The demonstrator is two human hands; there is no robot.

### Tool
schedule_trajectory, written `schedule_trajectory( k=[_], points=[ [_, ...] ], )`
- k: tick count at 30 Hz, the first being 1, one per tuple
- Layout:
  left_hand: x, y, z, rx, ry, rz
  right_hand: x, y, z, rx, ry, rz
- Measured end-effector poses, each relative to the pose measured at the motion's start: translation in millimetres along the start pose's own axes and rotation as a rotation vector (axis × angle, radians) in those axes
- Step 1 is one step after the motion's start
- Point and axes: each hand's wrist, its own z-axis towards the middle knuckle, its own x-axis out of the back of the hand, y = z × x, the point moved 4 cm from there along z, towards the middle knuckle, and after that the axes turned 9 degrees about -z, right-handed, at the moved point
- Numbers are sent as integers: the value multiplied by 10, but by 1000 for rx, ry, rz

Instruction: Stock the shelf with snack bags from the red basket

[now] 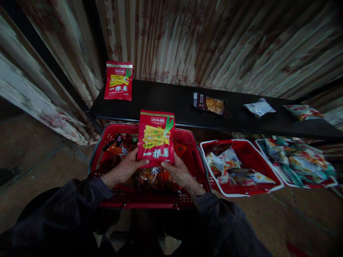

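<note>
Head-worn view, facing forward and down, dim, seemingly near held packet (156, 139)

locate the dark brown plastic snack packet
In the head view, the dark brown plastic snack packet lies right of centre on the long black shelf, left of the small white plastic packet.

A pleated curtain (171, 39) borders tiled floor (59, 167).

The black shelf (160, 96) bears four packets (213, 104) (the leftmost one red).
</note>
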Motion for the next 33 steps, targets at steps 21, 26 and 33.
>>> schedule_trajectory(
  k=[21,26,33],
  points=[
    [80,-139,25,-89,-6,79,-24,90,-51,57,-18,-76],
    [82,-146,26,-57,-15,82,-3,50,-56,35,19,-39],
    [50,-243,-13,85,-41,133,168,-73,19,37,327,183]
  ],
)
